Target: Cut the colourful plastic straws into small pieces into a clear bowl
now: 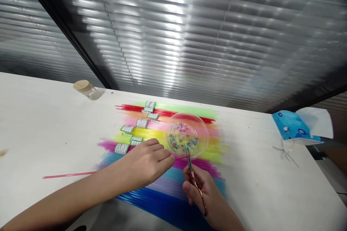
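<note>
My left hand [151,160] is closed around a thin pink straw [69,175]. One end of the straw sticks out past my fingers toward the scissors, and a long part shows to the left of my forearm. In my right hand [200,187] is a pair of scissors [192,176] with copper-coloured handles. Their blades meet the straw's end over the near rim of a clear round bowl [204,140]. Small cut straw pieces [183,139] in several colours lie in the bowl. Whether the blades are apart is too small to tell.
Bundles of coloured straws, among them a blue bundle [162,204] and a red one [132,108], lie under and around the bowl. A jar with a wooden-looking lid [83,86] stands back left. A blue tissue pack [294,126] lies at right beside thin ties [285,154]. Blinds [173,36] rise behind the white table [252,173].
</note>
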A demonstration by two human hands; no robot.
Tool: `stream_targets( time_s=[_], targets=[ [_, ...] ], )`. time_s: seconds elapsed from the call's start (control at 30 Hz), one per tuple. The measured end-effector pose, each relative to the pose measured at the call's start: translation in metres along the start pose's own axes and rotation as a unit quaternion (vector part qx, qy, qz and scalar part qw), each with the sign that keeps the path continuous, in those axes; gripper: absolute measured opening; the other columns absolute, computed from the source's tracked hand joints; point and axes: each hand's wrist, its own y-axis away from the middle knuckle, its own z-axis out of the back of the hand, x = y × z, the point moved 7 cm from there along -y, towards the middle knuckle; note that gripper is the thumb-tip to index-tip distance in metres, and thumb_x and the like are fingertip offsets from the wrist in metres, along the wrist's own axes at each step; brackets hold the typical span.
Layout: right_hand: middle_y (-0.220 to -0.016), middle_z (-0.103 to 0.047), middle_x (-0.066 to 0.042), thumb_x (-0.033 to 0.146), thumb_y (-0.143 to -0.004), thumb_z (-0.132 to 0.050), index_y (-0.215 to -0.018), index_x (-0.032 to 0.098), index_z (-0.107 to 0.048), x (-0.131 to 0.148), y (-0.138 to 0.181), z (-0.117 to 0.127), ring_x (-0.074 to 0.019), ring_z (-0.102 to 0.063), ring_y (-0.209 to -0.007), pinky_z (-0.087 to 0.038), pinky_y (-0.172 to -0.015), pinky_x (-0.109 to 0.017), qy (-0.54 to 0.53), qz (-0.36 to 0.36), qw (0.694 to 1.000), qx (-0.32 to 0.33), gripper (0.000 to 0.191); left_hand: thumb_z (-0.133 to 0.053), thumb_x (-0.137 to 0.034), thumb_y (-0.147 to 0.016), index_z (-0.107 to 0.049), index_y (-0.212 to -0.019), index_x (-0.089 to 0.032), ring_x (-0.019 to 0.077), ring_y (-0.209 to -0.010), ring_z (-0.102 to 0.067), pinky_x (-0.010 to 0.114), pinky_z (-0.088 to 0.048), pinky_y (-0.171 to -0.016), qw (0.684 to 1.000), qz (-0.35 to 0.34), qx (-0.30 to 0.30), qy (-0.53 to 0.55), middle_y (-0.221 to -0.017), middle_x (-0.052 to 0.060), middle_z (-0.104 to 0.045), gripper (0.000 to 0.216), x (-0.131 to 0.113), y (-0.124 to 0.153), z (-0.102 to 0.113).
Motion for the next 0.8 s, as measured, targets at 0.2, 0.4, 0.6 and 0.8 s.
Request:
stream_targets(
  time_s=[0.2,0.4,0.6,0.8],
  targets=[
    [-0.073,-0.038,0.005,0.076,-0.09,-0.062,-0.086,0.022,-0.048,0.0006,-0.0004,0.0012,-0.0128,-0.038,-0.062,-0.03,-0.056,-0.027,-0.002,0.003,1.0,0.001,0.056,-0.053,-0.007,-0.099,-0.066,-0.097,-0.016,0.0168,-0.064,-0.055,0.034,-0.046,-0.068,1.0,-0.003,-0.001,-0.003,-0.075,0.001,-0.067,0.016,-0.0003,0.0002,-0.0002],
    [-0.071,-0.038,0.005,0.077,-0.088,-0.065,-0.084,0.022,-0.046,0.0025,0.0008,0.0018,-0.0129,-0.036,-0.063,-0.028,-0.056,-0.027,0.001,0.004,1.0,0.002,0.058,-0.052,-0.008,-0.101,-0.066,-0.098,-0.016,0.0164,-0.064,-0.055,0.034,-0.046,-0.068,1.0,-0.005,-0.005,-0.001,-0.075,0.001,-0.068,0.017,-0.0002,-0.0007,0.0008],
    [-0.071,-0.041,0.005,0.078,-0.087,-0.065,-0.084,0.022,-0.048,-0.0008,-0.001,0.0027,-0.0132,-0.038,-0.063,-0.028,-0.054,-0.026,0.002,-0.003,1.0,-0.011,0.058,-0.056,-0.007,-0.098,-0.065,-0.101,-0.016,0.016,-0.066,-0.057,0.033,-0.046,-0.068,1.0,-0.003,-0.005,0.0,-0.077,0.001,-0.069,0.013,0.0006,0.0004,-0.0011],
    [-0.067,-0.042,0.006,0.08,-0.087,-0.062,-0.086,0.022,-0.048,-0.0009,-0.0009,0.0035,-0.0119,-0.04,-0.058,-0.028,-0.054,-0.026,-0.021,-0.018,0.999,-0.024,0.06,-0.052,-0.022,-0.106,-0.065,-0.106,-0.017,0.0175,-0.066,-0.06,0.034,-0.046,-0.064,1.0,0.017,-0.021,-0.014,-0.077,0.0,-0.071,0.014,0.0056,-0.0019,0.0037]
  ],
)
